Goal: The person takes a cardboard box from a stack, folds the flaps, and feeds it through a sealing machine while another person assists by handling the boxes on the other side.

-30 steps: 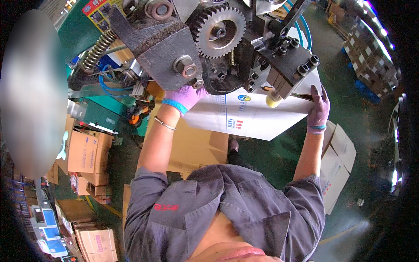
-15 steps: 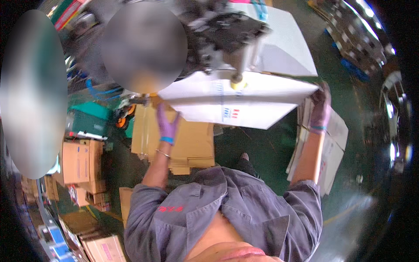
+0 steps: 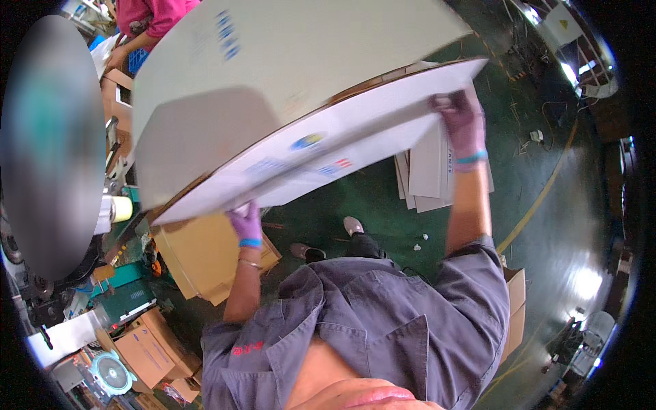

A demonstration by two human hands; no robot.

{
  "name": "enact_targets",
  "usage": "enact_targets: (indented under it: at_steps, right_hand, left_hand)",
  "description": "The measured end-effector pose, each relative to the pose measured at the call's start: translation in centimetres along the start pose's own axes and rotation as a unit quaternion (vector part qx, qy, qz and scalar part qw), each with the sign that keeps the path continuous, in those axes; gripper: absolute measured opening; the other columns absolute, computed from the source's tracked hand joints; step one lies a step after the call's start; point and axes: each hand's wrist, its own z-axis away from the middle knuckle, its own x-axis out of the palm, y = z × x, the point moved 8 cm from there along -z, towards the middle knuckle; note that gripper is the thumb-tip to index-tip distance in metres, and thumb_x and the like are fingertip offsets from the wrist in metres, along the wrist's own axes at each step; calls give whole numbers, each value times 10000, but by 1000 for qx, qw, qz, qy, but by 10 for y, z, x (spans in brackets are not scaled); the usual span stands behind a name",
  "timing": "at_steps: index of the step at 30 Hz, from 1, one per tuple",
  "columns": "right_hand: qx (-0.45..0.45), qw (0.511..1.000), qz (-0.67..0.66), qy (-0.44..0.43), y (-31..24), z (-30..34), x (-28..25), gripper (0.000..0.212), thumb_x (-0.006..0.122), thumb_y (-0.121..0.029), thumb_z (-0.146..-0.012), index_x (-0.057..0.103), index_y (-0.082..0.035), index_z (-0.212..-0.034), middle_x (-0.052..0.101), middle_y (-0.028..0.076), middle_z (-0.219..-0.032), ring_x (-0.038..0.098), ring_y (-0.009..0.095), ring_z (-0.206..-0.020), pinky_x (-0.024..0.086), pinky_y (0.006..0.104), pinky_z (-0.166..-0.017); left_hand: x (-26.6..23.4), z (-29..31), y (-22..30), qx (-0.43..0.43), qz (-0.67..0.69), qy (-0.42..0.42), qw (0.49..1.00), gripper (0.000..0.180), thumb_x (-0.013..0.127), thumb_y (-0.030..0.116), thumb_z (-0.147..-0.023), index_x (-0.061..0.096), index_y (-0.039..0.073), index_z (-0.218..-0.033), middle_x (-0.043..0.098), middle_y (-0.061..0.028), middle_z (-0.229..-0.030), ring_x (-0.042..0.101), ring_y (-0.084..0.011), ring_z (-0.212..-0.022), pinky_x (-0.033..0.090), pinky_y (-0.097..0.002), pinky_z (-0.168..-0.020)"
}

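Note:
Both my hands wear purple gloves and hold a large flat white cardboard sheet [image 3: 301,89] with small printed marks, raised and tilted in front of me. My left hand [image 3: 246,222] grips its lower edge near the left. My right hand [image 3: 461,119] grips the far right edge. The sheet's brown inner side shows along the fold. It hides most of what is behind it.
A stack of flat white sheets [image 3: 427,174] lies on the green floor under my right arm. Brown flattened cartons [image 3: 205,263] sit below my left hand. Small boxes [image 3: 147,348] and a tape roll [image 3: 121,208] are at the left. A person in pink [image 3: 154,17] stands at the upper left.
The view has swung from the geared machine to the right. The cardboard sheet came away from the machine and now fills the upper view, lifted and tilted, still in both hands.

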Motion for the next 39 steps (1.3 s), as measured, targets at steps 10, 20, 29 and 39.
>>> enact_targets:
  at_steps: [10, 20, 29, 39]
  right_hand:
    - [48, -1, 980, -191, 1, -122, -390, 570, 483, -252, -911, 300, -119, -1434, 385, 181, -1418, 473, 316, -1226, 477, 426, -923]
    - [304, 444, 581, -611, 402, 190, -400, 438, 487, -376, -912, 531, -117, -1263, 571, 141, -1242, 549, 306, -1113, 425, 383, -948]
    - [138, 393, 684, -599, 333, 108, -124, 235, 567, -113, -838, 595, -105, -1072, 585, 123, -1183, 617, 273, -997, 525, 383, -807]
    - [280, 297, 697, -590, 413, 218, -18, 416, 514, -274, -936, 507, -64, -1294, 567, 155, -1256, 564, 247, -1131, 432, 335, -956]
  left_hand:
    - [278, 125, 150, 438, -258, -326, 797, 748, 654, 421, -765, 387, 21, -1339, 505, -185, -1251, 468, -340, -1176, 341, -444, -1040]
    - [-15, 118, -255, -415, -51, 144, 897, 788, 737, 453, -685, 481, -32, -1251, 506, -244, -1284, 513, -355, -1173, 419, -405, -975]
    - [-95, 158, -408, -651, 125, 376, 648, 868, 710, 570, -666, 374, 71, -1292, 443, -151, -1330, 456, -329, -1226, 419, -455, -983]
    - [-127, 215, -418, -654, -8, 347, 672, 605, 663, 345, -773, 469, 109, -1295, 494, -124, -1316, 539, -308, -1150, 451, -395, -960]
